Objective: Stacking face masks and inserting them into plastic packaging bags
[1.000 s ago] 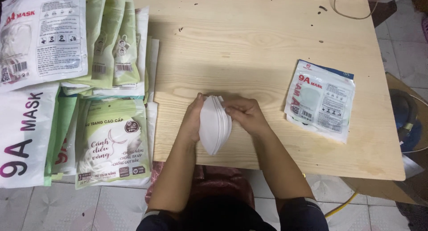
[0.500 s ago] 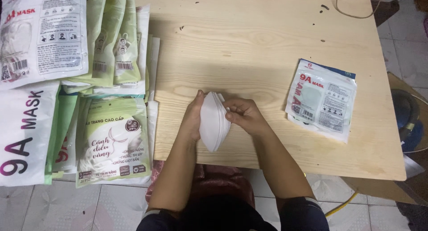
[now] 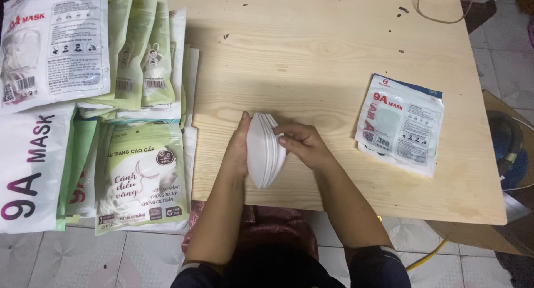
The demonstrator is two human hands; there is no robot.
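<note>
A stack of several white folded face masks (image 3: pixel 265 150) stands on edge on the light wooden table (image 3: pixel 334 54), near its front edge. My left hand (image 3: pixel 239 149) presses flat against the stack's left side. My right hand (image 3: pixel 300 146) grips the stack from the right, fingers on its edge. Both hands hold the stack between them. A sealed mask packet (image 3: pixel 400 123), white and blue, lies flat on the table to the right of my right hand.
Piles of mask packets (image 3: pixel 139 177), green and white, cover the left side, some overlapping the table's left edge. A thin cord (image 3: pixel 439 13) lies at the far right corner. A cardboard box (image 3: pixel 509 154) stands right of the table. Tiled floor lies below.
The stack of masks has stayed between my hands, with only a slight shift of the fingers. Nothing else moved.
</note>
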